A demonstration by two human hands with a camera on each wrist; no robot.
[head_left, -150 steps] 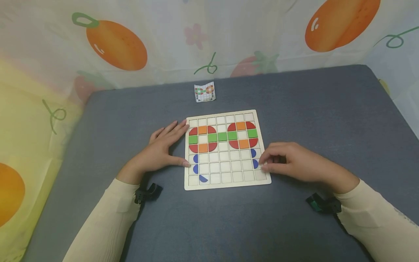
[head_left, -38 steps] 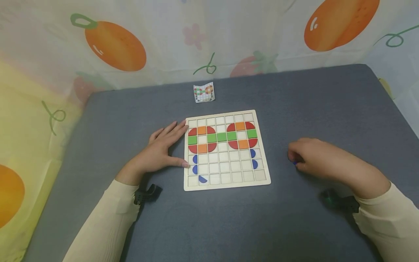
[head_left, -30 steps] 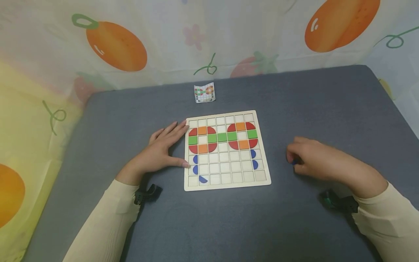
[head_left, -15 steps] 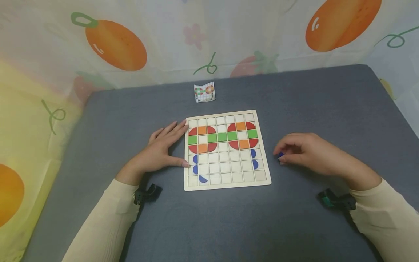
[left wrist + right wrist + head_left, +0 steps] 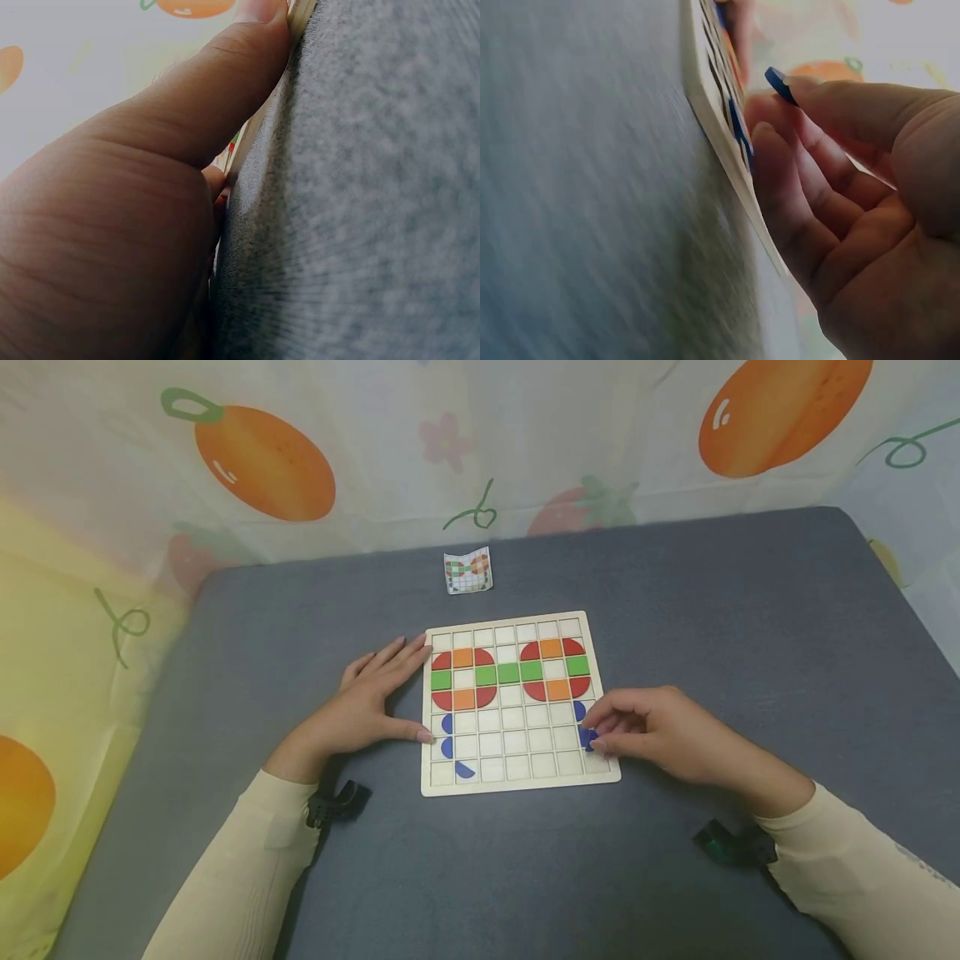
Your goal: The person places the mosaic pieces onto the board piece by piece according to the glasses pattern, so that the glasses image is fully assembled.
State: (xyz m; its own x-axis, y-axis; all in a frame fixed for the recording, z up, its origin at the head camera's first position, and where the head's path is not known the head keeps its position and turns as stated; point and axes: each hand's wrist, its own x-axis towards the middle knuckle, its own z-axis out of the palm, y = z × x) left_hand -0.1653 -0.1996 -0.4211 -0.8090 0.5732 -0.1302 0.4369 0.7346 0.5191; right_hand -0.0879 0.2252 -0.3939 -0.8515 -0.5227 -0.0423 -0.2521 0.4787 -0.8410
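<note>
A square wooden grid board lies on the table, with red quarter-round, orange and green square pieces forming two ring shapes joined by a green bar. Blue half-round pieces sit in cells down its left side, near the bottom left and at the right. My left hand is spread along the board's left edge, thumb and fingertips touching the rim. Over the lower right cells, my right hand pinches a small blue piece between thumb and finger, raised above the board in the right wrist view.
Behind the board lies a small paper card printed with a similar coloured pattern. A grey cloth covers the table. A fruit-print curtain hangs along the back and left. Dark camera mounts are strapped at both wrists.
My right hand went from the board to the table at right, then came back left with a blue piece, now over the board's right side. My left hand stayed put.
</note>
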